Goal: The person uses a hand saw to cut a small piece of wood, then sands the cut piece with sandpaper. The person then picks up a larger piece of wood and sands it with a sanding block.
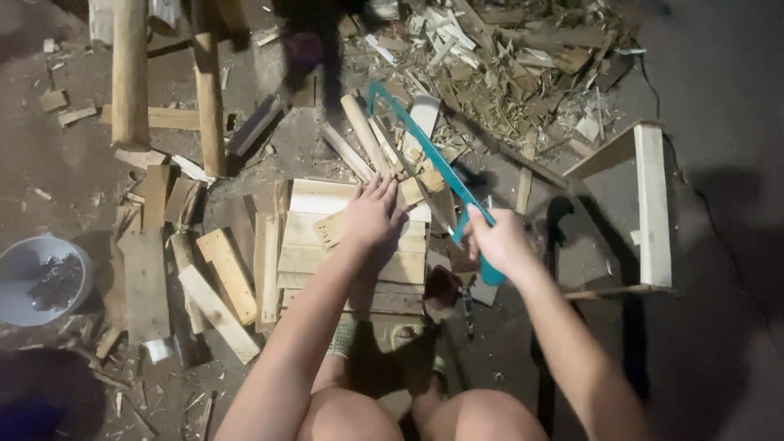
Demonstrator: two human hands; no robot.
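Ground: dark dirt floor, littered with offcuts; a heap of shavings and splinters lies at the far side, top centre to right

Right of you: a pale wooden frame, open-sided, standing well apart from the work

Far left: two round poles lying away from you, and a white bowl holding dark small pieces, too blurred to tell what

Centre: a stack of flat pale boards serving as your bench, with loose planks fanned out just beside it on the left

On the stack's far right corner: a small wood strip, the piece under the blade

Your left hand lies flat on the boards, fingers spread and pressing down, fingertips touching the strip's near end. It clamps by weight, not by grip

Your right hand is closed around the handle of a teal-framed hacksaw, whose frame runs up and away to the left, blade across the strip

Step in hand, as it reads: sawing the strip, mid-cut or just set; how deep the kerf goes cannot be seen

Next stroke calls for steady downward hold from the left hand, fingertips kept clear of the blade line, and straight strokes so the thin blade does not bind or wander
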